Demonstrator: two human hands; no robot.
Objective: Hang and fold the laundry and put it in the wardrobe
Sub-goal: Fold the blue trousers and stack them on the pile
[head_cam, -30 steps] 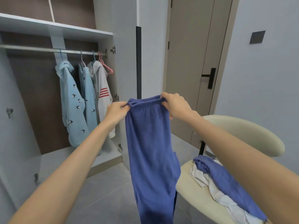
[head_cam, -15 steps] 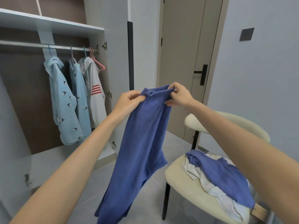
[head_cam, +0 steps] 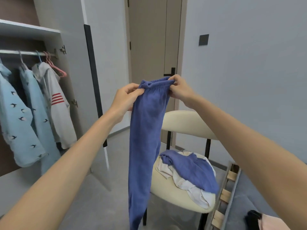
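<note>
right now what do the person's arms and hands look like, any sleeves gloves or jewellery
The left arm and right arm are bare as far up as the view shows: no sleeves or cuffs. The left hand and right hand wear no gloves, and no watch, bracelet or ring shows.

The blue trousers [head_cam: 146, 138] are hanging as soft, matt cloth, finely crinkled and puckering at the elastic waistband. The chair seat [head_cam: 165, 188] is showing a smooth cream covering with a faint sheen. The wardrobe rail [head_cam: 28, 53] is gleaming like polished metal. The bed slats [head_cam: 231, 175] are looking like bare pale wood.
</note>
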